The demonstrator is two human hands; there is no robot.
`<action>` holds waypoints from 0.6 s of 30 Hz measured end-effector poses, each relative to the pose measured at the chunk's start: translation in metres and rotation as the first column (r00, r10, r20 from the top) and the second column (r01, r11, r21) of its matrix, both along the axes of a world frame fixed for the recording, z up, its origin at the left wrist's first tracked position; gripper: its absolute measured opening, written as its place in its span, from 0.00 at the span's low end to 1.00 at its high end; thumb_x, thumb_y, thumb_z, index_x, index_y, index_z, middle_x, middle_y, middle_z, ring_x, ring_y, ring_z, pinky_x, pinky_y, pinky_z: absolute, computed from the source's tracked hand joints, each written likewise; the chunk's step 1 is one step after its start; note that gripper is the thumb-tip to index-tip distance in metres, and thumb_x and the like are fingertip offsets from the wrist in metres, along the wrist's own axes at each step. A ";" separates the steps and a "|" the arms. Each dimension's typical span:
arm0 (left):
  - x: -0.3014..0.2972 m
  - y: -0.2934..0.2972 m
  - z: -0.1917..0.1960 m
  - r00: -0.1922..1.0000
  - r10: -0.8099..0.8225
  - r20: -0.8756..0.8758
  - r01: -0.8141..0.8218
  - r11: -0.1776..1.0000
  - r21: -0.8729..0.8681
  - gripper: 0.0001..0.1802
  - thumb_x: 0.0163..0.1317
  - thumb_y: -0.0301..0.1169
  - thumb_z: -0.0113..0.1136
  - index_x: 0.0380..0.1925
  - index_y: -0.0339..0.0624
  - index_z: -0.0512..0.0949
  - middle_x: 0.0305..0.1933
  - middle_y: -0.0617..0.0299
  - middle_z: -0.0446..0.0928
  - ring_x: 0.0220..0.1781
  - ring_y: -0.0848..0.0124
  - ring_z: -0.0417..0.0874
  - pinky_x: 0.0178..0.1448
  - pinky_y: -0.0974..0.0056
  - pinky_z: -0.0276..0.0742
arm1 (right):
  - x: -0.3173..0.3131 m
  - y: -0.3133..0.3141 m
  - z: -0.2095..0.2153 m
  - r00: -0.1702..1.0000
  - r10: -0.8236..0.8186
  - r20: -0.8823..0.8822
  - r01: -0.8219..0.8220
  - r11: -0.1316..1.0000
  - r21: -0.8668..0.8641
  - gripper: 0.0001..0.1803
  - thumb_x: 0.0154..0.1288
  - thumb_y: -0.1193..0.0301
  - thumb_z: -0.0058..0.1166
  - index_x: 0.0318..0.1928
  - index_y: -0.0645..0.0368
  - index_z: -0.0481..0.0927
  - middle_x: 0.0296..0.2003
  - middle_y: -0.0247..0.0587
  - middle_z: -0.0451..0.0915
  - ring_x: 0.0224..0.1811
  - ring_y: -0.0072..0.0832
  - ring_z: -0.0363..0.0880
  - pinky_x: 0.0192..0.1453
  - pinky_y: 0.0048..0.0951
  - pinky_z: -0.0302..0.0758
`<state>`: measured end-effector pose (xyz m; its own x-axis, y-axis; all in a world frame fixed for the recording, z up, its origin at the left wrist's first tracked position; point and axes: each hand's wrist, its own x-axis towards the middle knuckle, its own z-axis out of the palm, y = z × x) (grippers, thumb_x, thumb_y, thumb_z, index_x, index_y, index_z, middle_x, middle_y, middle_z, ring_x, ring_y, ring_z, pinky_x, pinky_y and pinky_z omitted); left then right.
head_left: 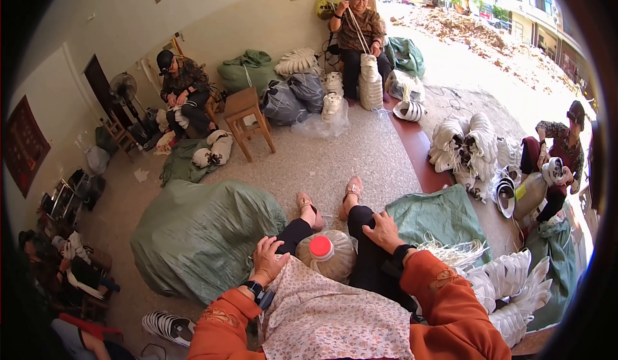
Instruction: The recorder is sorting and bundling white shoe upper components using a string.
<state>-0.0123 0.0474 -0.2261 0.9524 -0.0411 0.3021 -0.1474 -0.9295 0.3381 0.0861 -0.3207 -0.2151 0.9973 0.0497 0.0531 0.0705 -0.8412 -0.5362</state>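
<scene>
My left hand point(268, 258) rests on my left thigh beside the edge of the flowered apron point(335, 312), its fingers spread and nothing in it. On my right knee lies my right hand point(384, 232), fingers apart and slightly bent, also holding nothing. Between my legs stands a large clear plastic jug point(342, 252) with a red cap point(320, 246). It looks filled with something pale that I cannot make out. Neither hand touches the jug.
A bulging green sack point(199, 241) stands at my left. At my right are another green sack point(441, 218), loose white strands point(457, 254) and stacked white shoe-like pieces point(508, 283). A wooden stool point(243, 106) stands ahead. Several co-workers sit around, one point(364, 45) pulling long cords.
</scene>
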 end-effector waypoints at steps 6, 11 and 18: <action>-0.001 0.000 0.001 1.000 -0.002 0.009 0.002 1.000 0.014 0.24 0.52 0.46 0.64 0.49 0.52 0.77 0.61 0.60 0.68 0.68 0.56 0.60 0.66 0.49 0.60 | 0.000 0.000 -0.001 1.000 0.020 0.009 -0.020 1.000 -0.012 0.30 0.52 0.51 0.57 0.49 0.61 0.79 0.47 0.51 0.75 0.53 0.48 0.71 0.56 0.43 0.71; -0.001 -0.001 0.002 1.000 -0.001 -0.004 0.001 1.000 0.005 0.24 0.52 0.46 0.64 0.49 0.52 0.77 0.61 0.61 0.68 0.68 0.57 0.60 0.67 0.49 0.59 | 0.002 0.000 -0.009 0.993 0.010 0.114 -0.010 1.000 0.004 0.25 0.53 0.51 0.56 0.39 0.62 0.79 0.43 0.53 0.76 0.49 0.50 0.73 0.53 0.44 0.72; -0.001 -0.002 0.004 1.000 0.002 0.013 -0.002 1.000 0.013 0.24 0.51 0.44 0.66 0.48 0.51 0.78 0.59 0.57 0.70 0.66 0.54 0.62 0.68 0.52 0.58 | 0.002 0.001 -0.009 0.992 0.019 0.128 -0.018 1.000 -0.014 0.25 0.53 0.51 0.56 0.39 0.62 0.79 0.42 0.53 0.76 0.48 0.50 0.73 0.53 0.44 0.72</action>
